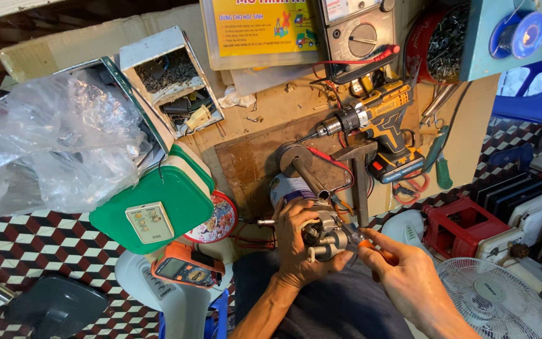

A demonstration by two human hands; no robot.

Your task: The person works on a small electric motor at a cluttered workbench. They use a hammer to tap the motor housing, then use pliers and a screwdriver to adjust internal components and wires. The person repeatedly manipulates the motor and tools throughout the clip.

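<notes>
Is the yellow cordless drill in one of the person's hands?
No, the yellow drill lies on the wooden bench, while the left hand grips a small motor and the right hand holds an orange-handled tool.

Bare forearms, no sleeves, no gloves; dark grey trousers [340,307].

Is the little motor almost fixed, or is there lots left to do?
Looks mid-job. Done: the small grey metal fan motor is out of its fan and bare. In hand: the left hand grips it while the right hand works an orange-handled screwdriver into it. Left: the white fan grille and green fan base lie apart, unassembled.
</notes>
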